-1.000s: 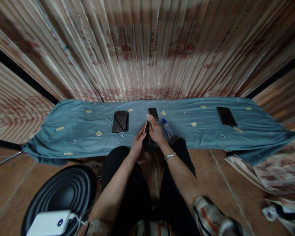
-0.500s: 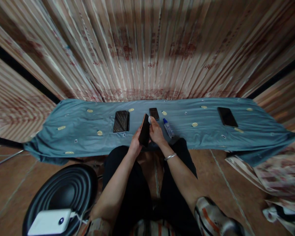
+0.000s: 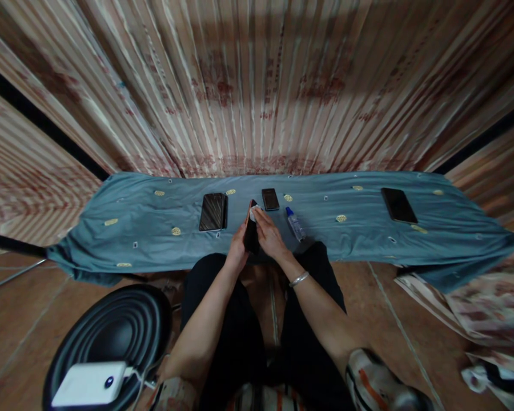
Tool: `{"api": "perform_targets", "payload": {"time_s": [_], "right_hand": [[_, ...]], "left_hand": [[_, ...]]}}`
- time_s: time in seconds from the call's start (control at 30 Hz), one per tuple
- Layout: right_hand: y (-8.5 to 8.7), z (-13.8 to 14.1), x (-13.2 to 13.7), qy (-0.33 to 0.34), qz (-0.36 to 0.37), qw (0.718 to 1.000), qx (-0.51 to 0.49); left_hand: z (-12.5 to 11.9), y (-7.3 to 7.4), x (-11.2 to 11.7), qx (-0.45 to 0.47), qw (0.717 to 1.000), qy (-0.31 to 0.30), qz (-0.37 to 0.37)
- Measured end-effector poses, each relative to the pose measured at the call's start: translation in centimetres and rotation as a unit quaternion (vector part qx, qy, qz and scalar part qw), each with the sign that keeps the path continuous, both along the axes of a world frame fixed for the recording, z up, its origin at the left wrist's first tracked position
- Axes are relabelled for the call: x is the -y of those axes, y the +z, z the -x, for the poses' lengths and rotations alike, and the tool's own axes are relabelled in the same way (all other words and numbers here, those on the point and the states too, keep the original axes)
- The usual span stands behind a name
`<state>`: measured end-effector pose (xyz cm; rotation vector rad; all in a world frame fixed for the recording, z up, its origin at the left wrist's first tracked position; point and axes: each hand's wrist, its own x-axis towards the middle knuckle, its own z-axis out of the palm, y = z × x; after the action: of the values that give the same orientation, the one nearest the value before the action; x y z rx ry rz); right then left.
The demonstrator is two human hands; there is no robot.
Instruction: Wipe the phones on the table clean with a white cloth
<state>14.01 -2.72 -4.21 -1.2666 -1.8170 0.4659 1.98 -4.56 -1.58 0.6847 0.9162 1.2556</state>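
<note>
A dark phone stands nearly upright over the near edge of the blue cloth, gripped from the left by my left hand. My right hand lies against the phone's right face, its fingers pressing a small white wad near the phone's top. A small clear bottle with a blue cap lies on the cloth just right of my right hand.
Three more dark phones lie flat on the cloth: a large one to the left, a small one behind my hands, another far right. A black round object with a white box sits at lower left. Striped curtains hang behind.
The phone has turned more upright in my left hand. My right hand with the white wad has slid down slightly onto the phone's face.
</note>
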Motion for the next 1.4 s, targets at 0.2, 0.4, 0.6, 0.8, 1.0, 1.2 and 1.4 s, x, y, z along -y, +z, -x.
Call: {"api": "perform_targets", "payload": {"time_s": [0.2, 0.4, 0.6, 0.8, 1.0, 1.2, 1.4], "right_hand": [[-0.1, 0.6, 1.3, 0.024, -0.008, 1.000, 0.010], [-0.1, 0.8, 1.9, 0.037, -0.016, 0.999, 0.018], [-0.3, 0.7, 1.9, 0.021, -0.005, 0.999, 0.032], [-0.9, 0.6, 1.8, -0.010, 0.015, 0.999, 0.039], [-1.6, 0.7, 1.2, -0.044, 0.038, 0.998, 0.028], [-1.8, -0.2, -0.3, -0.080, 0.048, 0.996, -0.009], [-1.7, -0.7, -1.4, -0.119, 0.082, 0.989, -0.028]], "left_hand": [[0.1, -0.1, -0.3, 0.059, 0.997, 0.023, 0.035], [0.1, -0.2, -0.4, 0.066, 0.996, 0.037, 0.049], [0.4, 0.3, -0.5, 0.094, 0.993, 0.061, 0.048], [0.9, 0.8, -0.6, 0.107, 0.991, 0.065, 0.042], [0.7, 0.9, -0.5, 0.083, 0.993, 0.069, 0.040], [0.6, 1.2, 0.3, 0.079, 0.996, 0.022, 0.045], [0.5, 1.9, 1.0, 0.065, 0.996, -0.030, 0.053]]}}
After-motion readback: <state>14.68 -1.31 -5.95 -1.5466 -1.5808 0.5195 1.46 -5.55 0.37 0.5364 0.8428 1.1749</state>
